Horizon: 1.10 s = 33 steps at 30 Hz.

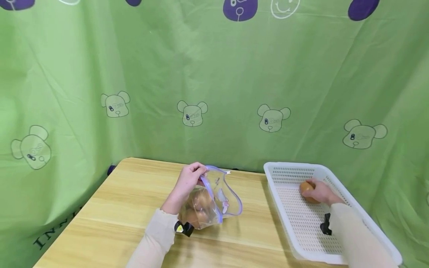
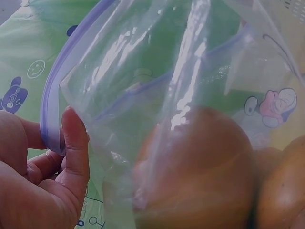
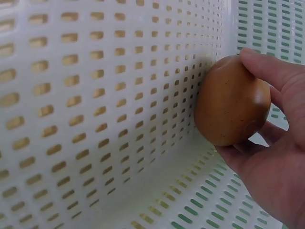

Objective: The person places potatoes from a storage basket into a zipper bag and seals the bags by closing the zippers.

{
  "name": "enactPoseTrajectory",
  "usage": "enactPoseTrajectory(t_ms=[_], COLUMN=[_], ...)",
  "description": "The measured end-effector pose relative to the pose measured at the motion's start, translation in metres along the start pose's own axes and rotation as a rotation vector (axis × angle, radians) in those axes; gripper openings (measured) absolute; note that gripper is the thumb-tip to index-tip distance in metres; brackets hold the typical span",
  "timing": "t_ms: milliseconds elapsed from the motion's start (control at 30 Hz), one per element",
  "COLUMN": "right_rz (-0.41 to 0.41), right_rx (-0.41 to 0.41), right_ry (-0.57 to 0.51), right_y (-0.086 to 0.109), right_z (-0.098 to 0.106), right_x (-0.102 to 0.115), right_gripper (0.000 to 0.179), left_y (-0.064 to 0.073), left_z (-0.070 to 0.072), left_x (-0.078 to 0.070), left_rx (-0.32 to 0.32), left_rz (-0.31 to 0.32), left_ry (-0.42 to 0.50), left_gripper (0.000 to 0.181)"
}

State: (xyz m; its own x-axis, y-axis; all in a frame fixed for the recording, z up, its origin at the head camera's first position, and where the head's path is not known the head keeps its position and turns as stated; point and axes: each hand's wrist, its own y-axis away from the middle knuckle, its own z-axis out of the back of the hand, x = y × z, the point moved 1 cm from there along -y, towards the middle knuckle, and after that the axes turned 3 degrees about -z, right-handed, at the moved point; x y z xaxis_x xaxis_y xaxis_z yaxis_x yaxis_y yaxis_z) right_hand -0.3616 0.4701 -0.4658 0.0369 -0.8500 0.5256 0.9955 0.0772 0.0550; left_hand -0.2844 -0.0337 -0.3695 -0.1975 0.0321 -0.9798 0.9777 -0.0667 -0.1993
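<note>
My left hand [image 1: 189,178] pinches the rim of a clear zip bag [image 2: 128,57] between thumb and fingers. The bag has a purple seal strip, a white slider and a small cartoon print, and its mouth gapes to the right. Inside it lie several round, brown-orange fruits [image 2: 200,162], seen through the plastic. Over at the right, my right hand [image 1: 320,190] grips another smooth brown-orange fruit [image 3: 232,102] inside a white perforated basket [image 1: 285,230]. Thumb and fingers curl round this fruit, which sits close to the basket's holed surface.
The bag and basket stand on a light wood-grain table [image 1: 134,208]. Behind the table hangs a green curtain [image 1: 231,85] with bear-face prints. A raised rim runs round the basket. Black camera mounts [image 1: 326,224] are on both wrists.
</note>
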Motion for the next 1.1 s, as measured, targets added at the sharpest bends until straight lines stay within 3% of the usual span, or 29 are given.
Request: enactPoseTrajectory(t_ms=[300, 533, 800, 1100], right_rz=[0.05, 0.079, 0.064, 0.103], right_rx=[-0.032, 0.02, 0.116, 0.144], right_ry=[-0.015, -0.044, -0.041, -0.036], right_y=[0.002, 0.001, 0.007, 0.012], right_z=[-0.005, -0.011, -0.012, -0.01], right_x=[0.001, 0.013, 0.024, 0.036], right_gripper=[0.081, 0.092, 0.086, 0.089], left_y=[-0.001, 0.001, 0.001, 0.001], left_z=[0.0, 0.004, 0.0, -0.004], left_x=[0.001, 0.001, 0.002, 0.003], left_rx=[0.006, -0.023, -0.005, 0.006], left_rz=[0.001, 0.028, 0.019, 0.007], left_ry=[0.0, -0.017, -0.009, -0.001], left_gripper=[0.019, 0.02, 0.02, 0.021])
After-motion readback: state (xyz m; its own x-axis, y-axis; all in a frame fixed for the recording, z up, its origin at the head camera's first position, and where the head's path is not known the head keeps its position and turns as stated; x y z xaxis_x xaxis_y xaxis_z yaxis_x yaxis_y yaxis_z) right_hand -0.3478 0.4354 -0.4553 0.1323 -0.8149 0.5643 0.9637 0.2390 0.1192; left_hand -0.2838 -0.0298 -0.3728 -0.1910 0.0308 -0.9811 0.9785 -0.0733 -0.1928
